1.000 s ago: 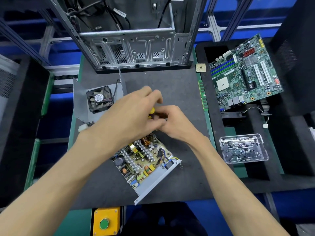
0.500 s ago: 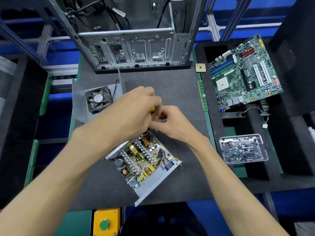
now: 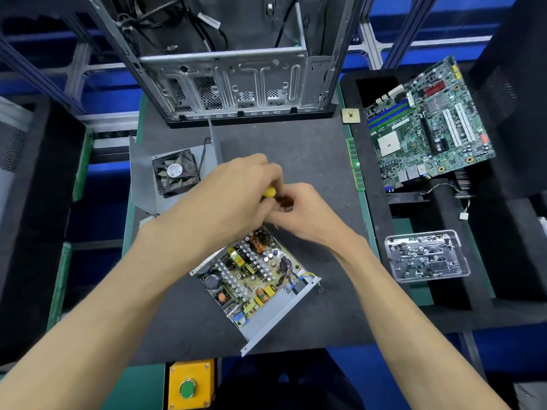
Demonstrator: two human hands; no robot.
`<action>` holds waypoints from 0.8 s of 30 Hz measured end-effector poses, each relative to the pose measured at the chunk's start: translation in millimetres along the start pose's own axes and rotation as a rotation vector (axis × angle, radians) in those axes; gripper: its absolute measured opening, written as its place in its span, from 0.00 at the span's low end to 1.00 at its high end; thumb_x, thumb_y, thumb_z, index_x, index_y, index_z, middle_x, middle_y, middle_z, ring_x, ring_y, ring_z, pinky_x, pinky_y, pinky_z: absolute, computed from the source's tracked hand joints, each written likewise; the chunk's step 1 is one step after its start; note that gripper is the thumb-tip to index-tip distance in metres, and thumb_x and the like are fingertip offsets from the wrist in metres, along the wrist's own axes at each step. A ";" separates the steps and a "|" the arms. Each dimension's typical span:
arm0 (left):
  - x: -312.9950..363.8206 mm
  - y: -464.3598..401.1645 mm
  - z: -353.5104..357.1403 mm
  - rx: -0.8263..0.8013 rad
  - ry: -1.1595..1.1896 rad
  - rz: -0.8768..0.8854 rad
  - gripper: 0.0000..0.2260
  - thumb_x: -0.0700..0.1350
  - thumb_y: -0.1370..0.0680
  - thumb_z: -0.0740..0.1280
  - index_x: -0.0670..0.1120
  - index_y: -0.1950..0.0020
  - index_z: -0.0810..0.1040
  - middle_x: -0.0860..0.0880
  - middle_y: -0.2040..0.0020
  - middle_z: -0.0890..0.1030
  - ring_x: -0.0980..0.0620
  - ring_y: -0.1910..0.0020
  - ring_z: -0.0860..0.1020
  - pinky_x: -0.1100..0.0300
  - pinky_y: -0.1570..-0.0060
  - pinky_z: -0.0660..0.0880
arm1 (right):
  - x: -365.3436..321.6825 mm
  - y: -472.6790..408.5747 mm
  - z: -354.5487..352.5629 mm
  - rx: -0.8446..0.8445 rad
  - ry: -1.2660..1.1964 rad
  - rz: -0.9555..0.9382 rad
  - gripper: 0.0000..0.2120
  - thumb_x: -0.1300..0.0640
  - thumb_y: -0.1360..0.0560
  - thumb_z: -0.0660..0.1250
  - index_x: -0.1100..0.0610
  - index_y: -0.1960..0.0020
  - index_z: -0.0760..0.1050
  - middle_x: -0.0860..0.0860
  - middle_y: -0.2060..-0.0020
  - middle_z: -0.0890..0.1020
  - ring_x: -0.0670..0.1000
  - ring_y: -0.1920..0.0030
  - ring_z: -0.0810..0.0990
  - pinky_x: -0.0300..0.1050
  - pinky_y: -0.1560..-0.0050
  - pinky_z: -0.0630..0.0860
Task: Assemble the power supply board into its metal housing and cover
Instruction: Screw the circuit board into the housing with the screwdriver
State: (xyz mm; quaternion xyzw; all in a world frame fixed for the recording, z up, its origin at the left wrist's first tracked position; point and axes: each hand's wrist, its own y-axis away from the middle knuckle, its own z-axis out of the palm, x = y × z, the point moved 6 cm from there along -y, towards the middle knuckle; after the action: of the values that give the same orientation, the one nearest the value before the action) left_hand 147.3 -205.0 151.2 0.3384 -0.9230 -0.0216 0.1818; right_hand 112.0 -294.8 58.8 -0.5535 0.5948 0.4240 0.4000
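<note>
1. Dark bench mat (image 3: 296, 149) carries the power supply board (image 3: 251, 270) in its metal housing (image 3: 275, 318), just below both hands.
2. Left hand (image 3: 233, 199) grips a yellow-handled screwdriver (image 3: 269, 192); right hand (image 3: 299, 211) pinches near its tip, what it holds hidden.
3. A slip could likely gouge components or drop a screw.

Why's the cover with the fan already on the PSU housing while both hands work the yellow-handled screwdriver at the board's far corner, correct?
Not quite. The head view shows the cover with the fan lying apart on the mat, left of the housing, whose board is exposed. The rest holds: the left hand and right hand meet at the yellow-handled screwdriver above the board's far corner.
</note>
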 end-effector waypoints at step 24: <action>9.0 5.3 1.3 -0.007 0.043 0.121 0.10 0.38 0.25 0.66 0.46 0.45 0.79 0.48 0.45 0.75 0.47 0.45 0.72 0.49 0.45 0.72 | 5.0 3.0 3.5 0.024 0.049 0.055 0.07 0.42 0.37 0.61 0.41 0.69 0.77 0.48 0.71 0.80 0.42 0.71 0.71 0.38 0.68 0.68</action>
State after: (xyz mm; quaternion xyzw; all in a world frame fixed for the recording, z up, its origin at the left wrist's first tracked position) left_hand 137.3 -206.7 153.7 0.2816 -0.9376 -0.0064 0.2039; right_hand 108.6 -293.0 53.2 -0.5422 0.6246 0.4139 0.3802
